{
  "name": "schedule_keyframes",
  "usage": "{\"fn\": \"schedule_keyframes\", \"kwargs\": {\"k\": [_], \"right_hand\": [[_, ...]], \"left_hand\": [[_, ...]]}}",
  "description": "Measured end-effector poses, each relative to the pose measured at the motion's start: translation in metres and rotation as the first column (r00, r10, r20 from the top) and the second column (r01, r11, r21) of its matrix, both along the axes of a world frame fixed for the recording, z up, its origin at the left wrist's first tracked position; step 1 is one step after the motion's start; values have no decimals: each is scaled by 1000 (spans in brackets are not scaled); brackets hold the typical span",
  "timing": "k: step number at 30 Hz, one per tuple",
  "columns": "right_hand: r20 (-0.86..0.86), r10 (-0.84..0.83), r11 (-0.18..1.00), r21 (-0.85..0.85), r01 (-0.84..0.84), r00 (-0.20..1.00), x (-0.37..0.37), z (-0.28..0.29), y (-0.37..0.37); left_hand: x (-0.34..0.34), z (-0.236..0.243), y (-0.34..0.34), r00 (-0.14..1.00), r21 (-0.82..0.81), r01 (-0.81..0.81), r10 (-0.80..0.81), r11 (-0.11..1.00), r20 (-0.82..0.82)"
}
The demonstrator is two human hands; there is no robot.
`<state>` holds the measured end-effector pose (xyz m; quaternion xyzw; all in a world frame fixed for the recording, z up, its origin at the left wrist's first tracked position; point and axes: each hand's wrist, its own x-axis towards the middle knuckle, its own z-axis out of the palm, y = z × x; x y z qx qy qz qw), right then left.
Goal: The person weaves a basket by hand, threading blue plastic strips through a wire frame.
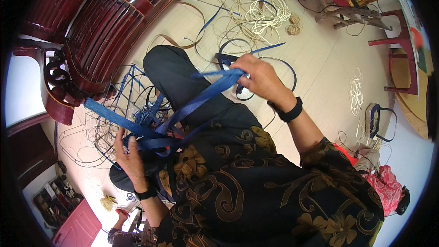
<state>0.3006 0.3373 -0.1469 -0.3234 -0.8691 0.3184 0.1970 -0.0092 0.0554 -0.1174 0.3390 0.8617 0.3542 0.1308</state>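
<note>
Flat blue strips (194, 105) run across my lap, crossing and looping over my dark trousers. My right hand (261, 80), raised over the right side of my lap, pinches one end of a strip between thumb and fingers. Lower left, my left hand (129, 158) has its thumb and fingers apart beside the crossing of the strips; whether it touches them is hard to tell. A broad blue strip end (103, 110) sticks out to the left above it. Behind my left hand lies a loose openwork tangle of thin blue and dark strips (132, 96).
A carved dark-red wooden bench (107, 32) stands at the upper left. Coiled pale cord (270, 18) and brown and blue strips lie on the floor ahead. Another person sits on a low wooden bench (352, 17) at the upper right, near a red stool (402, 41).
</note>
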Motion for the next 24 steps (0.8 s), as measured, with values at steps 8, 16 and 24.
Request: {"fn": "schedule_keyframes", "kwargs": {"k": [8, 16, 24], "right_hand": [[-238, -254, 938, -296, 180, 937, -11, 16, 36], [-48, -215, 976, -49, 213, 975, -55, -4, 64], [-240, -383, 923, -62, 380, 892, -93, 38, 77]], "left_hand": [[54, 6, 12, 928, -174, 156, -205, 972, -310], [70, 15, 29, 855, -81, 462, -468, 883, -223], [67, -3, 6, 780, 202, 506, -545, 838, 308]]}}
